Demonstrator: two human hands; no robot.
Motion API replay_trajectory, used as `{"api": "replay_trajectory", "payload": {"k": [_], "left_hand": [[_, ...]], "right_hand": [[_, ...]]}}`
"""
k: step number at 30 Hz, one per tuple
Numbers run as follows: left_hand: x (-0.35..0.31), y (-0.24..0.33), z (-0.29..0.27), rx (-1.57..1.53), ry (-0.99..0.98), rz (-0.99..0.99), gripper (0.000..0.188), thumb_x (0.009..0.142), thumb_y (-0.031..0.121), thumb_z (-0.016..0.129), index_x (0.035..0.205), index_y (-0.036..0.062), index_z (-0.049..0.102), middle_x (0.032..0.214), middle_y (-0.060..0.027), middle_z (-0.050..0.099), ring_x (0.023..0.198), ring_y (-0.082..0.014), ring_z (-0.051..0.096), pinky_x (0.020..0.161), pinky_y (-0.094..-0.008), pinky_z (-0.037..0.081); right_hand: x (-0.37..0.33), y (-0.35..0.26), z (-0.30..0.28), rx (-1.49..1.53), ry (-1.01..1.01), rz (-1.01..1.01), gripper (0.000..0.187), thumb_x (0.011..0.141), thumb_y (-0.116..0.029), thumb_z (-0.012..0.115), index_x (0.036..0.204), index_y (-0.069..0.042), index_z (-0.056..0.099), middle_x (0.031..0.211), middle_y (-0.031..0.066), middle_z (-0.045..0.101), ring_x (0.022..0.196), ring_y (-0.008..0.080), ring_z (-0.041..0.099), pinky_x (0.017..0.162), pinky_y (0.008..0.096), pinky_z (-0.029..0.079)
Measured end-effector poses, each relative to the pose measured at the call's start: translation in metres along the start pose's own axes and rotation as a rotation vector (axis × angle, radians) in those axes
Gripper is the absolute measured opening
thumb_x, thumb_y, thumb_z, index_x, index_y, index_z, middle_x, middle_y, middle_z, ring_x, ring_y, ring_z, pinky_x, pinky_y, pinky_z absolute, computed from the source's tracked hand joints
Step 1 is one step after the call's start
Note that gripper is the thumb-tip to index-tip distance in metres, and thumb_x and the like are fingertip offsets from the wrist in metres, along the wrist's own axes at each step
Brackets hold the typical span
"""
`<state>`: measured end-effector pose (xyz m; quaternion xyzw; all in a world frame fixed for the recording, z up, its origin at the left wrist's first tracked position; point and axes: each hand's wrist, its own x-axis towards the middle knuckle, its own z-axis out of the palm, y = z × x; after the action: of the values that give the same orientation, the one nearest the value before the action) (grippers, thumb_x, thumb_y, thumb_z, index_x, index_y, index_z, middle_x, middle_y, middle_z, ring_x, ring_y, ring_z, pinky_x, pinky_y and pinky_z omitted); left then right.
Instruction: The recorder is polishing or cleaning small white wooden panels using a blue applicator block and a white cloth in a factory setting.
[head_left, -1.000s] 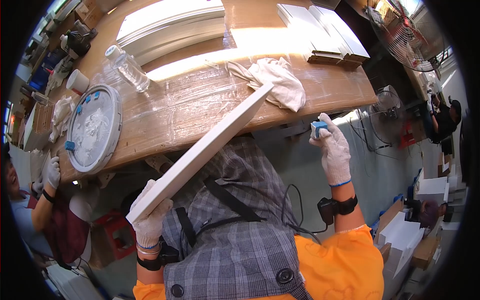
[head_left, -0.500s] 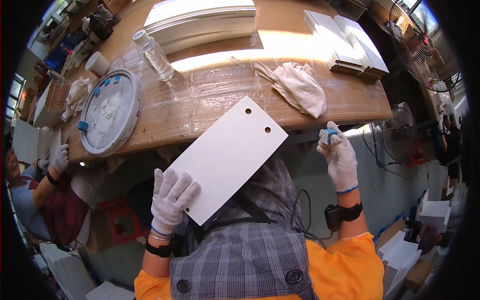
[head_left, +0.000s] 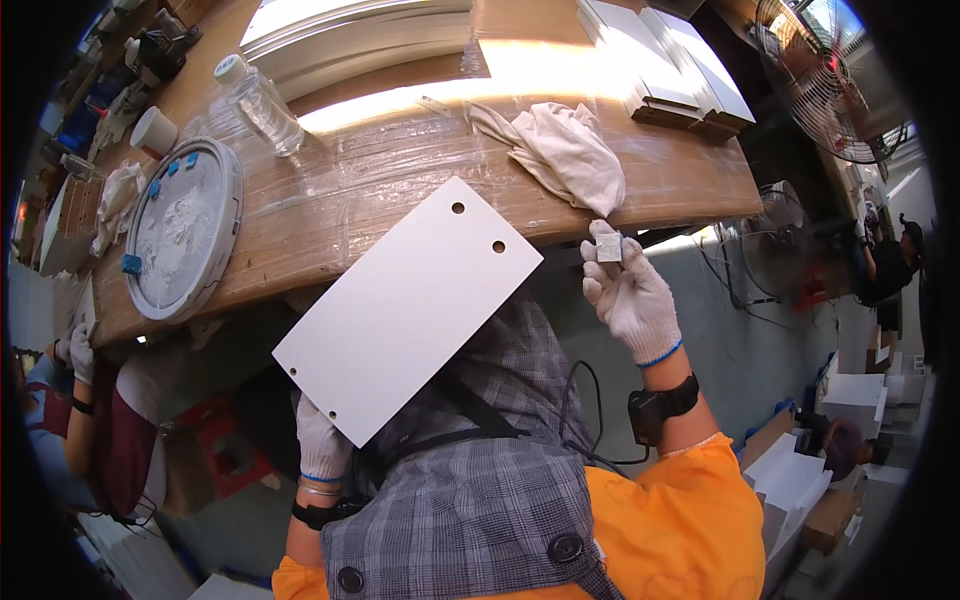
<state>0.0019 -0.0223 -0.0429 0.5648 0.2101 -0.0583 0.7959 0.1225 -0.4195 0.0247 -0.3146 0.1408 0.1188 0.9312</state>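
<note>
A white rectangular board (head_left: 410, 310) lies at a slant in front of me, with dark holes near both short ends; its far part overlaps the table edge. My left hand (head_left: 322, 440), in a white knitted glove, holds the board from below at its near left end, its fingers hidden underneath. Off the board's right side, my gloved right hand (head_left: 640, 310) pinches a small block (head_left: 608, 247) with a pale, powdery face turned up. A crumpled cream cloth (head_left: 565, 155) lies on the table just beyond that hand.
On the wooden table (head_left: 370, 185) stand a round lid (head_left: 237, 215) with white paste and blue blocks, a clear bottle (head_left: 262, 110), a white cup (head_left: 154, 132) and stacked white boards (head_left: 660, 60). A fan (head_left: 825, 85) stands right; a co-worker (head_left: 110, 420) sits left.
My left hand has gone from lying spread on top of the board to underneath it. The block in my right hand has turned its pale face up. The view has shifted right.
</note>
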Motion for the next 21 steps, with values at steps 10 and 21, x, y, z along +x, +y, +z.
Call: {"api": "replay_trajectory", "payload": {"k": [10, 21], "left_hand": [[0.003, 0.023, 0.037, -0.466, 0.136, -0.133, 0.038, 0.095, 0.025, 0.054, 0.126, 0.0032, 0.048, 0.118, -0.0088, 0.059, 0.106, -0.0231, 0.060, 0.091, -0.0362, 0.051], [0.020, 0.020, 0.024, -0.585, 0.179, -0.204, 0.031, 0.092, 0.013, 0.056, 0.120, 0.0017, 0.053, 0.113, -0.0101, 0.061, 0.104, -0.0238, 0.062, 0.090, -0.0379, 0.053]], "right_hand": [[0.018, 0.006, 0.027, 0.031, -0.006, 0.022, 0.040, 0.096, -0.029, 0.052, 0.130, -0.007, 0.051, 0.115, 0.0135, 0.060, 0.096, 0.0211, 0.061, 0.076, 0.0337, 0.051], [0.110, 0.016, 0.092, -1.409, -0.222, -0.647, 0.034, 0.085, -0.017, 0.066, 0.119, -0.011, 0.065, 0.105, 0.0078, 0.064, 0.101, 0.0181, 0.057, 0.096, 0.0337, 0.043]]}}
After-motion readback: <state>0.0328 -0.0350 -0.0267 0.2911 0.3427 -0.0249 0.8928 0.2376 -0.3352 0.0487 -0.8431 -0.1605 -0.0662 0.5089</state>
